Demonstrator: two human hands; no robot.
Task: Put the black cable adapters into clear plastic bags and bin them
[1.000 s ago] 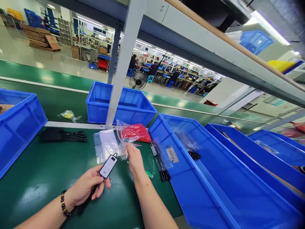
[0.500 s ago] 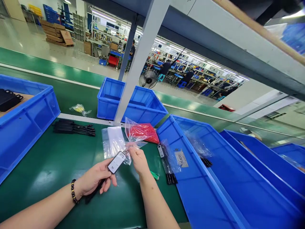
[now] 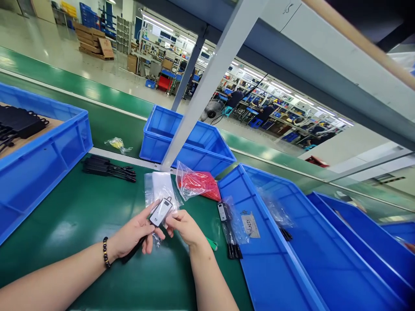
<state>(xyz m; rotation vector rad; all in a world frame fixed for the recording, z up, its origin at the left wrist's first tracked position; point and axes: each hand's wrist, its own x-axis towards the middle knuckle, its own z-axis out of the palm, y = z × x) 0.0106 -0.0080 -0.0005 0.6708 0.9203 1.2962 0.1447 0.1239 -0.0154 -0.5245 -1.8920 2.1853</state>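
Observation:
My left hand (image 3: pixel 134 235) is closed round a small white and black device (image 3: pixel 160 212) with a black strap hanging below the palm. My right hand (image 3: pixel 185 226) pinches a clear plastic bag right beside the device's lower end. Both hands hover over the green mat (image 3: pixel 81 224). A stack of clear bags (image 3: pixel 159 188) lies just beyond the hands. A bag of red parts (image 3: pixel 197 185) lies to the right of the stack.
Black strapped devices (image 3: pixel 108 168) lie on the mat at the left. A bagged bundle of devices (image 3: pixel 230 226) rests against a long blue bin (image 3: pixel 285 259). Blue bins stand at the left (image 3: pixel 42 160) and behind a white post (image 3: pixel 181 142). A yellow bagged item (image 3: pixel 117 144) lies further back.
My right hand came down and back from the red bag toward the device, bringing a clear bag with it. The camera view shifted left and down.

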